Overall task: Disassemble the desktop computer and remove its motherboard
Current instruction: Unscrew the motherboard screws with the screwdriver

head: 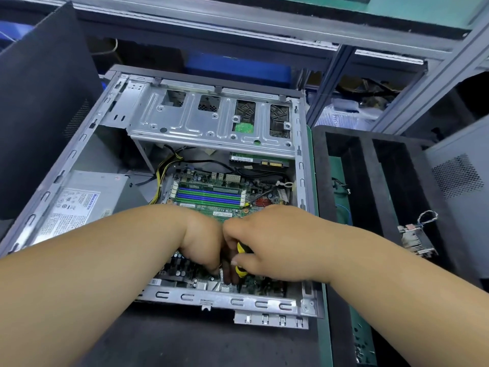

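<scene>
Motherboard (211, 197): flat green board, ridged slots

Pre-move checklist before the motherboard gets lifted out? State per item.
1. Screwdriver held in right hand: ok.
2. Left hand steadying at the tip: ok; what its fingers touch, cannot tell.
3. Motherboard freed of all screws: cannot tell, hands cover the near part.
4. Black cables off the board: not ok, they run across its far edge.
5. RAM stick out of memory slots: not ok, one green stick seated.
6. Drive cage clear of lift path: not ok, it overhangs the far edge.
</scene>
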The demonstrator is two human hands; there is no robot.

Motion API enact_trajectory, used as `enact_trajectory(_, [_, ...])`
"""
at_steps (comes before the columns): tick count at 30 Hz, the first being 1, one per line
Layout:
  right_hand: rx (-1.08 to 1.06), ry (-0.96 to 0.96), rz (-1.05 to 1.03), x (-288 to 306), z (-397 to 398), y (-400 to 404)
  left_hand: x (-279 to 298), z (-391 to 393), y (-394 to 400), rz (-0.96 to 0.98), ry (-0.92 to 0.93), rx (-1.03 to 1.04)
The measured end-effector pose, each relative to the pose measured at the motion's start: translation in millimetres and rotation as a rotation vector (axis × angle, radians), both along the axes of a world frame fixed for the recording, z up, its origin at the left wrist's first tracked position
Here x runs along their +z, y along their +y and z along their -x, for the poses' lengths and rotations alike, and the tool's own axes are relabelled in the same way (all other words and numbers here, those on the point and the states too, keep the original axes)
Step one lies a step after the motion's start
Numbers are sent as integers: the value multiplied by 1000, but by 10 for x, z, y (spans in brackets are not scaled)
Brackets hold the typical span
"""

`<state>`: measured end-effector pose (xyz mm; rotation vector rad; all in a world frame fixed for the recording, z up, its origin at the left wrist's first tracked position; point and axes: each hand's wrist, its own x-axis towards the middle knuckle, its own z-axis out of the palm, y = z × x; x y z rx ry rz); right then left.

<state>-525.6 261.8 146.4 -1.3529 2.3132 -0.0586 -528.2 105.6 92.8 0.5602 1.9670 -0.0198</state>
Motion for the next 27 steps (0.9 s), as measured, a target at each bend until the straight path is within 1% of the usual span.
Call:
enact_trajectory(3, [-22, -51, 24, 10, 13, 1, -15, 7, -10, -37, -29, -10])
enact_trajectory(8, [-26, -71, 34, 14, 18, 29, -23, 43, -14, -141, -102, 65])
enact_trajectory(13, [-32, -64, 42, 20, 29, 38, -57, 39, -2, -171, -150, 97])
enact_trajectory(19, [-27, -33, 40, -12, 2, 31, -50, 39, 7, -185, -170, 136])
enact_trajectory(27, [-35, -39, 44, -5, -10, 38, -12, 28, 8, -188, -183, 172])
